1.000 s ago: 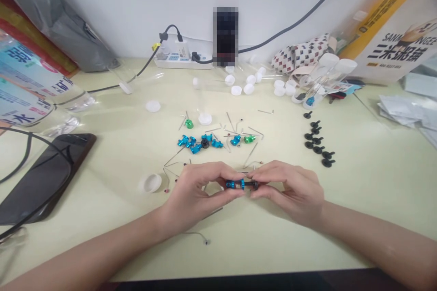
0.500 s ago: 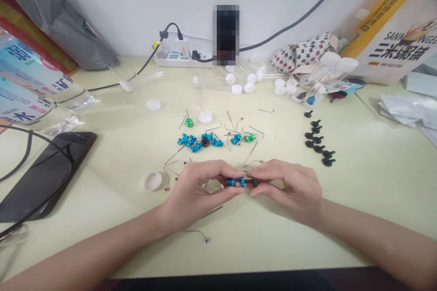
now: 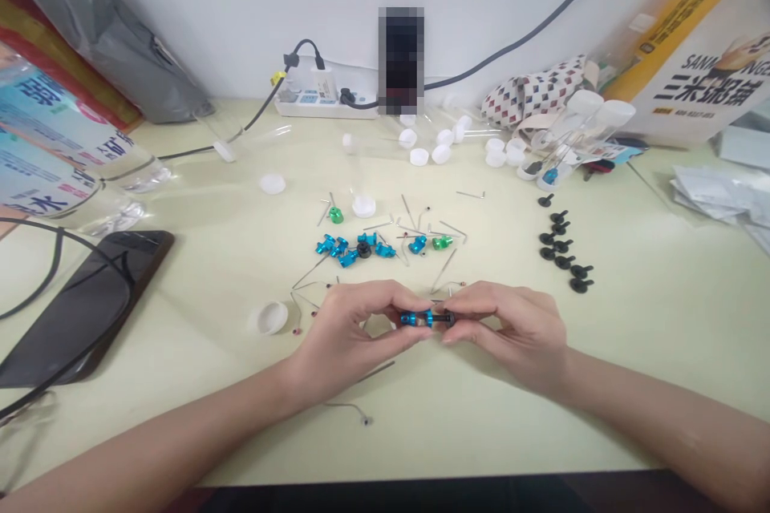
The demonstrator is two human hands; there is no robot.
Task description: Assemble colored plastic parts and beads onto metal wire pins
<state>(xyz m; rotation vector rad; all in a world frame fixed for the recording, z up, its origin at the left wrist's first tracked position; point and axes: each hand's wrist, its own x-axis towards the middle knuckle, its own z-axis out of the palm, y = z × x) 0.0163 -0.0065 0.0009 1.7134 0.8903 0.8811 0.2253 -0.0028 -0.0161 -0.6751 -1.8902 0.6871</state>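
Between thumb and fingers, my left hand (image 3: 354, 333) holds a blue metal part (image 3: 416, 319) level above the tabletop. My right hand (image 3: 511, 325) pinches the round head of a black screw (image 3: 445, 319), whose shaft points left and meets the blue part. The fingertips of both hands are close together. Just beyond them lie several blue parts (image 3: 347, 257), a black round piece (image 3: 364, 249), green parts (image 3: 442, 242) and thin bent metal rods (image 3: 443, 270). Whether the shaft is inside the blue part's hole is too small to tell.
Several black screws (image 3: 562, 246) lie at the right. A white cap (image 3: 272, 318) is beside my left hand. A dark phone (image 3: 90, 304) and bottles (image 3: 66, 144) stand or lie at the left. Clear tubes with white caps (image 3: 441, 153) and a power strip (image 3: 328, 104) are at the back.
The black screw's visible shaft looks slightly shorter, with its head nearer the blue part. Both hands keep their grips. The whole view has shifted very slightly.
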